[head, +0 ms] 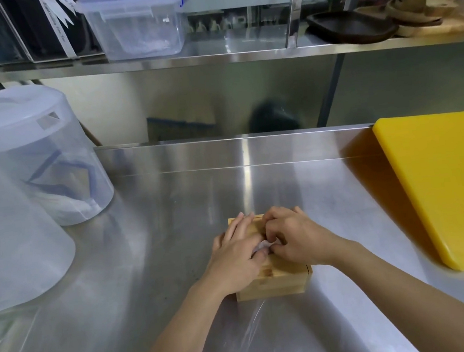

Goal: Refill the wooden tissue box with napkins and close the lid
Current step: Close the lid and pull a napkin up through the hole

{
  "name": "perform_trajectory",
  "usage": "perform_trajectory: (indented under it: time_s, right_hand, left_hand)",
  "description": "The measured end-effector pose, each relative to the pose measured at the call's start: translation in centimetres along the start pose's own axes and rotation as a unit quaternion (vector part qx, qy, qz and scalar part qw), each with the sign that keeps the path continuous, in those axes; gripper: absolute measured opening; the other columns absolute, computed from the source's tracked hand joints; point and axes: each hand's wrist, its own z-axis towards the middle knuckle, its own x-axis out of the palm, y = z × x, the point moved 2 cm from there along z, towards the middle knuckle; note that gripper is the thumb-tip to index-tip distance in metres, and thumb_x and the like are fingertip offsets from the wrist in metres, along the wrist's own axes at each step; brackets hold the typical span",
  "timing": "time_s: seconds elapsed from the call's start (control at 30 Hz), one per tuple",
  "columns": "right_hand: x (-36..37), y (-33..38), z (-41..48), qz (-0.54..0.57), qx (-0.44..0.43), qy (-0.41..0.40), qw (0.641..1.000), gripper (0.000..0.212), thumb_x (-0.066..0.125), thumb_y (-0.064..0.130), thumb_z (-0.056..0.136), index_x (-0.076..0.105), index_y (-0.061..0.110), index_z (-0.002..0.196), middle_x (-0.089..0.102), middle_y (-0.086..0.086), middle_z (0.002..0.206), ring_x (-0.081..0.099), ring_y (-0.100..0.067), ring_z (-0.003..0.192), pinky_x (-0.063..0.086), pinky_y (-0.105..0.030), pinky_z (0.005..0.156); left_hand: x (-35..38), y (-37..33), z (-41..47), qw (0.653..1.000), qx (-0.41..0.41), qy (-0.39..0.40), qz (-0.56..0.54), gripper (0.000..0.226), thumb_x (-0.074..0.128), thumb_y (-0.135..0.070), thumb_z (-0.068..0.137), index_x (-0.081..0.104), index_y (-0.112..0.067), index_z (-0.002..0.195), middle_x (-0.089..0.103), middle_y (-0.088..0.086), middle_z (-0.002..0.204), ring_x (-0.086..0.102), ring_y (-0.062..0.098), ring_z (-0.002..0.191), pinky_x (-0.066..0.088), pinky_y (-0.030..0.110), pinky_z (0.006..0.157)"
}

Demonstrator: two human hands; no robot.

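Left hand [237, 249] pressing flat on the wooden box [271, 286], the right hand [292, 241] pinches a napkin [262, 246], best eased out gently.

Left hand [235, 257] and right hand [294, 239] hide most of the napkin [262, 245] and tissue box [271, 286] top

Both bare forearms extend forward and converge. Left grip [234, 250] lies flat, palm down, fingers straight. Right grip [292, 239] has fingers curled, pinching a white napkin [262, 246].

right hand [297, 240] pinches napkin [264, 246], left hand [233, 253] presses wooden box [274, 286].
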Motion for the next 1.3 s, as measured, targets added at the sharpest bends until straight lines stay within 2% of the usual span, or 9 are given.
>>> perform_trajectory:
  time_s: [0.13, 0.23, 0.37, 0.47, 0.6, 0.77, 1.03, 1.17, 1.3]
  right_hand:
    - [-0.3, 0.2, -0.2, 0.023, -0.001, 0.008, 1.000, 0.007, 0.060, 0.015, 0.082, 0.056, 0.016, 0.076, 0.052, 0.010, 0.082, 0.043, -0.012, 0.081, 0.031, -0.030, 0.089]
    - [-0.6, 0.1, -0.3, 0.022, -0.013, 0.022, 0.999, 0.011, 0.057, 0.015, 0.084, 0.052, 0.022, 0.077, 0.038, 0.022, 0.064, 0.039, -0.009, 0.079, 0.027, -0.029, 0.087]
    - [-0.6, -0.7, -0.3, 0.010, -0.013, 0.011, 1.000, 0.008, 0.056, 0.014, 0.086, 0.064, 0.015, 0.086, 0.039, 0.022, 0.064, 0.038, -0.007, 0.079, 0.026, -0.025, 0.078]
    - [-0.3, -1.4, -0.6, 0.103, 0.017, -0.014, 0.994, 0.007, 0.061, 0.009, 0.083, 0.068, 0.007, 0.085, 0.047, 0.017, 0.068, 0.043, -0.005, 0.070, 0.033, -0.013, 0.066]
    - [0.0, -1.6, -0.9, 0.238, 0.092, -0.017, 0.967, 0.008, 0.063, 0.008, 0.084, 0.070, 0.011, 0.084, 0.057, 0.006, 0.077, 0.049, -0.007, 0.071, 0.039, -0.013, 0.066]
    - [0.0, -2.0, -1.2, 0.276, 0.106, -0.026, 0.955, 0.004, 0.065, 0.009, 0.084, 0.069, 0.007, 0.083, 0.057, 0.008, 0.074, 0.050, 0.004, 0.064, 0.040, -0.007, 0.064]
    - [-0.2, -1.5, -1.2, 0.296, 0.104, -0.018, 0.949, 0.021, 0.062, 0.010, 0.086, 0.061, 0.025, 0.073, 0.057, 0.009, 0.075, 0.049, 0.002, 0.063, 0.040, -0.007, 0.063]
    - [-0.3, -0.7, -0.8, 0.271, 0.093, -0.025, 0.958, 0.008, 0.060, 0.012, 0.088, 0.064, 0.016, 0.082, 0.054, 0.010, 0.073, 0.048, -0.005, 0.067, 0.040, -0.008, 0.063]
    - [-0.1, 0.2, 0.1, 0.258, 0.075, -0.030, 0.963, 0.007, 0.061, 0.012, 0.087, 0.063, 0.014, 0.081, 0.052, 0.012, 0.071, 0.047, -0.003, 0.064, 0.039, -0.008, 0.061]
  left_hand:
    - [-1.0, -0.2, 0.5, 1.000, 0.021, -0.004, -0.020, 0.012, 0.049, -0.029, 0.094, 0.061, -0.026, 0.096, 0.029, -0.012, 0.150, 0.010, 0.008, 0.141, 0.008, 0.036, 0.109]
    - [-1.5, -0.3, 0.6, 0.997, 0.052, -0.056, -0.015, 0.009, 0.058, -0.026, 0.089, 0.062, -0.022, 0.082, 0.056, -0.014, 0.115, 0.041, 0.008, 0.115, 0.018, 0.030, 0.105]
    - [-2.0, -0.2, 0.1, 0.991, 0.065, -0.109, -0.043, 0.018, 0.063, -0.026, 0.085, 0.053, -0.025, 0.070, 0.046, -0.019, 0.072, 0.041, -0.007, 0.079, 0.026, 0.021, 0.083]
    - [-2.1, 0.1, -0.1, 0.992, 0.053, -0.097, -0.058, 0.018, 0.067, -0.028, 0.083, 0.052, -0.026, 0.073, 0.046, -0.021, 0.076, 0.040, -0.007, 0.084, 0.025, 0.020, 0.083]
    - [-2.0, 0.6, 0.0, 0.992, 0.022, -0.093, -0.078, 0.016, 0.067, -0.029, 0.083, 0.056, -0.023, 0.072, 0.049, -0.016, 0.081, 0.044, 0.008, 0.087, 0.027, 0.023, 0.079]
    - [-2.3, 0.3, 0.0, 0.952, -0.013, -0.122, -0.282, 0.019, 0.070, -0.013, 0.081, 0.060, -0.026, 0.070, 0.065, 0.003, 0.077, 0.058, 0.016, 0.073, 0.044, 0.023, 0.068]
    - [-1.9, 0.8, -0.1, 0.963, -0.019, -0.083, -0.254, 0.016, 0.071, -0.013, 0.080, 0.062, -0.017, 0.068, 0.059, 0.000, 0.070, 0.047, 0.007, 0.064, 0.036, 0.017, 0.062]
    - [-1.9, 1.6, -0.3, 0.953, -0.001, -0.106, -0.285, 0.012, 0.072, -0.011, 0.077, 0.061, -0.011, 0.070, 0.059, -0.005, 0.096, 0.055, 0.005, 0.088, 0.039, 0.012, 0.080]
    - [-1.8, 2.2, -0.5, 0.939, -0.011, -0.123, -0.320, 0.010, 0.066, -0.018, 0.066, 0.057, -0.016, 0.063, 0.054, -0.011, 0.111, 0.054, 0.015, 0.105, 0.042, 0.032, 0.092]
